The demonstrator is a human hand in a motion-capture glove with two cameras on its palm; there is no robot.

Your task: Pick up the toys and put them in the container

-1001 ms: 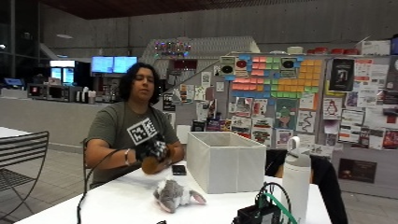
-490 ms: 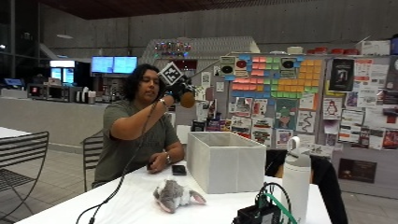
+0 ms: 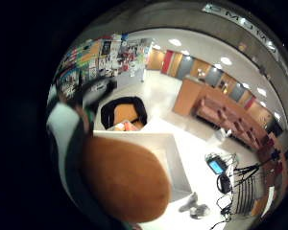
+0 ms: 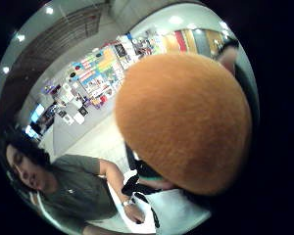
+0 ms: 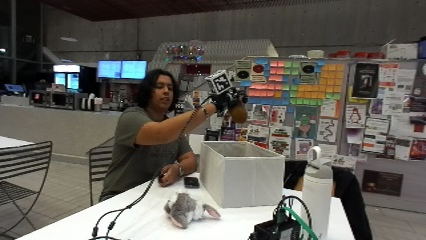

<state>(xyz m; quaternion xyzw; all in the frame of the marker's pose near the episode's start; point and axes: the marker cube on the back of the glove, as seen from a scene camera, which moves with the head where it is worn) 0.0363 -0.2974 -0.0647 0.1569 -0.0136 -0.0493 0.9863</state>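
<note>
Since half a second ago my right hand (image 5: 226,101) has swung from beside the head out to full arm's reach, now high over the white container (image 5: 241,172). Fingers curled round the brown plush toy (image 5: 238,113); it fills both palm views. The little-finger-side view looks down into the open bin, so I judge the drop is next. Grey plush toy (image 5: 186,210) lies on the table (image 5: 226,225), just beside the container, not yet picked.
</note>
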